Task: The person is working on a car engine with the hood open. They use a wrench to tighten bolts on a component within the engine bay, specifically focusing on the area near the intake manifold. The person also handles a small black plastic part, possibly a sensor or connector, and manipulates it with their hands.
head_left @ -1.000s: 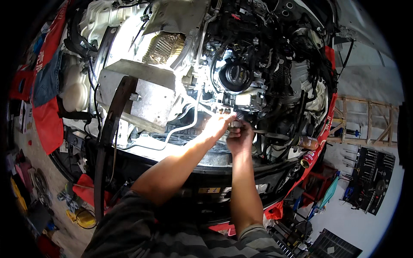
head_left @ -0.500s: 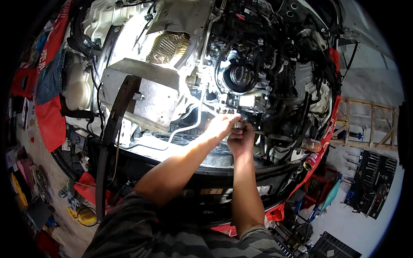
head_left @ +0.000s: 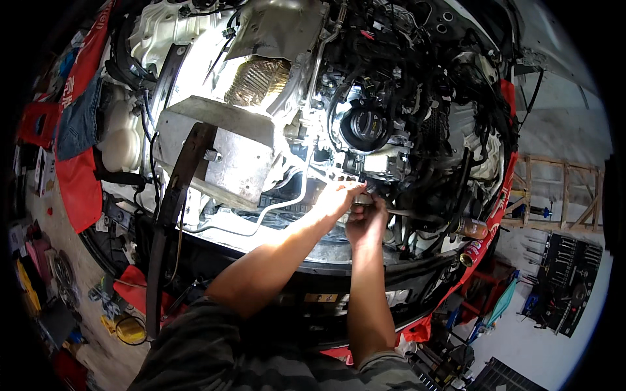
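Both hands meet at the front of an open engine bay, just below the engine [head_left: 391, 163] and its round black cap [head_left: 368, 124]. The fingers of my left hand [head_left: 339, 199] are closed around a small metallic, rounded part [head_left: 360, 201]. My right hand [head_left: 368, 225] has its fingers curled around the same part from below and the right. Fingers cover most of it, so its exact kind and whether it is attached cannot be made out. A pale pipe [head_left: 297, 201] runs to the left of my left hand.
A metal heat shield [head_left: 228, 153] and a dark upright bar [head_left: 173, 208] stand to the left. On the right front edge lies a spray can [head_left: 472, 228] beside a red fender cover [head_left: 499, 208]. A tool board [head_left: 564, 280] and a wooden frame [head_left: 564, 195] are farther right.
The view has shifted slightly, so the engine bay sits a little lower in the picture. Both hands stay at the small metallic part, with slightly changed finger positions.
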The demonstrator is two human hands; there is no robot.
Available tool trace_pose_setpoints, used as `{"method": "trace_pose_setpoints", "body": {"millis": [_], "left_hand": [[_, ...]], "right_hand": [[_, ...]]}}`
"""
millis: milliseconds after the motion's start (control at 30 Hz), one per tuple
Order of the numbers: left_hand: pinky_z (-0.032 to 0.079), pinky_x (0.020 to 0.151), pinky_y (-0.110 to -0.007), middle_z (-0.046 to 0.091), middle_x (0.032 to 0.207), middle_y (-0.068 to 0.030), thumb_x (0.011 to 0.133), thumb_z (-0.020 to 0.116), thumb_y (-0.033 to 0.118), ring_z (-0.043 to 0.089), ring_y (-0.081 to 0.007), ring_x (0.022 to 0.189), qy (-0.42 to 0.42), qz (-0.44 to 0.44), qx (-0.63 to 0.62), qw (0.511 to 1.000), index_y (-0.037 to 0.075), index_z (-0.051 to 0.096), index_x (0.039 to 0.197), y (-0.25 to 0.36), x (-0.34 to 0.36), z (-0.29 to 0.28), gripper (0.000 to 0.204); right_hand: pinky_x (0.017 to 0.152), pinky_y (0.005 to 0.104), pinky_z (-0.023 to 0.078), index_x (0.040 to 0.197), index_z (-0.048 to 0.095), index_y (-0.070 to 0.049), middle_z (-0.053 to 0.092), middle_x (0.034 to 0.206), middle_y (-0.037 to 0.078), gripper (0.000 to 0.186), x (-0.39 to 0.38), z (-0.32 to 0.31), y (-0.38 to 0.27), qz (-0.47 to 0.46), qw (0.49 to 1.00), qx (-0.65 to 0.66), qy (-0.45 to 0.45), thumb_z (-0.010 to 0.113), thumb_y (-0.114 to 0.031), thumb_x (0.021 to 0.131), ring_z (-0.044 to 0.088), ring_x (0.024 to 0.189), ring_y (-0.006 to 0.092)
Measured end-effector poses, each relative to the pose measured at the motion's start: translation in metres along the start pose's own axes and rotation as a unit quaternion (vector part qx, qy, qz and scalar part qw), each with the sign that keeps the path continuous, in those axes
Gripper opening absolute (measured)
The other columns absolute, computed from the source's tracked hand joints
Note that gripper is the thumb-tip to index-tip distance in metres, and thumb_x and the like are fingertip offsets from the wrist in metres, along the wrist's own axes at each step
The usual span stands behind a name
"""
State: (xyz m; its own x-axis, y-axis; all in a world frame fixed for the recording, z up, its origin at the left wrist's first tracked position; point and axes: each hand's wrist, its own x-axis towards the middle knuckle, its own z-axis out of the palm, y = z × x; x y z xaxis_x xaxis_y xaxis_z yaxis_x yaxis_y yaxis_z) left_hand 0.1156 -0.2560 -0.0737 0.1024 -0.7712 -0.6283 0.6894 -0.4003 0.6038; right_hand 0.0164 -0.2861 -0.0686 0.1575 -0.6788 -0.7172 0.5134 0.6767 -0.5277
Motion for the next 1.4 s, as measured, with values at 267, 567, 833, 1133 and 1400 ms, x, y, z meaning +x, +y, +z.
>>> {"method": "trace_pose_setpoints", "body": {"millis": [267, 567, 833, 1133, 1400], "left_hand": [[0.044, 0.07, -0.026, 0.063, 0.081, -0.0055, 0.088, 0.056, 0.028, 0.056, -0.0113, 0.073, -0.035, -0.021, -0.023, 0.999, 0.004, 0.064, 0.089, -0.001, 0.001, -0.008, 0.025], [0.041, 0.054, -0.024, 0.06, 0.07, -0.0033, 0.087, 0.058, 0.022, 0.052, -0.0104, 0.062, -0.01, 0.033, -0.054, 0.998, 0.006, 0.06, 0.076, -0.008, 0.012, -0.003, 0.02], [0.042, 0.06, -0.023, 0.06, 0.074, -0.0019, 0.088, 0.058, 0.024, 0.051, -0.0078, 0.062, -0.01, -0.023, -0.048, 0.999, 0.006, 0.06, 0.079, 0.007, -0.001, -0.002, 0.02], [0.041, 0.056, -0.021, 0.058, 0.063, 0.001, 0.087, 0.06, 0.024, 0.05, -0.0053, 0.058, -0.029, -0.037, -0.096, 0.994, 0.006, 0.063, 0.075, 0.0, 0.005, -0.001, 0.021], [0.041, 0.05, -0.023, 0.058, 0.063, 0.0012, 0.085, 0.062, 0.019, 0.049, -0.0062, 0.055, 0.025, 0.058, -0.003, 0.998, 0.004, 0.063, 0.076, -0.017, 0.024, -0.007, 0.017]], "right_hand": [[0.043, 0.025, 0.043, 0.079, 0.053, -0.002, 0.058, 0.063, 0.009, 0.016, 0.0, 0.01, 0.019, -0.403, 0.836, -0.372, 0.006, 0.05, -0.015, 0.087, 0.051, 0.044, 0.015], [0.051, 0.0241, 0.043, 0.077, 0.056, 0.002, 0.059, 0.07, 0.007, 0.022, -0.014, 0.015, 0.019, -0.483, 0.752, -0.447, 0.002, 0.054, -0.017, 0.088, 0.054, 0.057, 0.0153], [0.039, 0.0187, 0.039, 0.081, 0.056, -0.01, 0.054, 0.064, 0.0, 0.017, 0.007, 0.006, -0.009, 0.057, 0.998, -0.013, -0.013, 0.05, -0.025, 0.086, 0.048, 0.047, 0.0096], [0.056, 0.0289, 0.044, 0.079, 0.057, 0.0, 0.058, 0.069, 0.005, 0.02, -0.002, 0.015, 0.026, -0.443, 0.833, -0.322, 0.08, 0.051, -0.018, 0.087, 0.053, 0.058, 0.0165], [0.049, 0.0237, 0.045, 0.082, 0.056, -0.004, 0.059, 0.067, 0.008, 0.021, -0.012, 0.015, 0.013, -0.291, 0.9, -0.321, 0.043, 0.048, -0.022, 0.089, 0.054, 0.056, 0.0133]]}}
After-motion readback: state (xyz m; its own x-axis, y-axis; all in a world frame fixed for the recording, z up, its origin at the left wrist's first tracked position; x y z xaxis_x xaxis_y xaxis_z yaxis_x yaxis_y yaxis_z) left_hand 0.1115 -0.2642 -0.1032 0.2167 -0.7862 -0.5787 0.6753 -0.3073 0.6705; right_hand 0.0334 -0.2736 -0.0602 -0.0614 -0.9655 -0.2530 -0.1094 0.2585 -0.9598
